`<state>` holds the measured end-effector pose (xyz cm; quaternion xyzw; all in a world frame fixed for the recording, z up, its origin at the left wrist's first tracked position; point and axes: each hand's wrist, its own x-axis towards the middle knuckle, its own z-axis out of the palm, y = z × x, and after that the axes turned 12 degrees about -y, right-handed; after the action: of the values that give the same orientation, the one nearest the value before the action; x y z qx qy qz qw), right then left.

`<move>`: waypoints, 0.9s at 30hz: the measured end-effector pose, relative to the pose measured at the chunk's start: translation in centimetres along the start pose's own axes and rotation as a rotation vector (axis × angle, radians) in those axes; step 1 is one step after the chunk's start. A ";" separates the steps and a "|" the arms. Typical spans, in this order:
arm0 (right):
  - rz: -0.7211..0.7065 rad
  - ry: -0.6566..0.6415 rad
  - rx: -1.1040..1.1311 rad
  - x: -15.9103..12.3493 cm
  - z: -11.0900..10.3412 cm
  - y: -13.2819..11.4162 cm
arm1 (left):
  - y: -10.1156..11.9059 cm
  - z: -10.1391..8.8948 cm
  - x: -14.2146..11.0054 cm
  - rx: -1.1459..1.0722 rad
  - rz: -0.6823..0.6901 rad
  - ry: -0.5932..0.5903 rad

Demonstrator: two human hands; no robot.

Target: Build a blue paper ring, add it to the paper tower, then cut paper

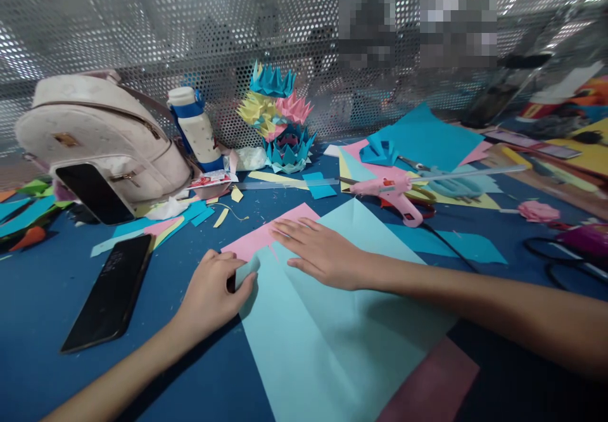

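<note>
A large light-blue sheet of paper (pixel 323 339) lies on the blue table in front of me, creased down its length. Pink paper (pixel 256 235) shows from under it at the far left edge and again at the near right. My left hand (pixel 213 286) pinches the light-blue sheet's left corner, which curls up between thumb and fingers. Flat on the paper, near its far edge, rests my right hand (pixel 320 251) with fingers stretched out and nothing held. A pink glue gun (pixel 387 191) lies just beyond the sheet.
Two phones stand left, one flat (pixel 111 292), one leaning (pixel 95 194) on a white backpack (pixel 99 130). Behind are a bottle (pixel 197 130) and folded-paper flowers (pixel 280 118). Scissors (pixel 451 184), paper scraps and a cable (pixel 449 244) lie right. A perforated metal screen (pixel 166 23) closes the back.
</note>
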<state>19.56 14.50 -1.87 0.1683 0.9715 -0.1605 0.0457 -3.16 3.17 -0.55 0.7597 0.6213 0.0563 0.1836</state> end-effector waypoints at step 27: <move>-0.002 -0.070 0.015 -0.1 0.0 -0.5 | -0.9 0.1 -0.5 -0.057 -0.030 0.046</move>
<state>19.45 14.01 -1.66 0.1621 0.9682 -0.1735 0.0783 -4.11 2.83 -0.90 0.7432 0.6350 0.0886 0.1914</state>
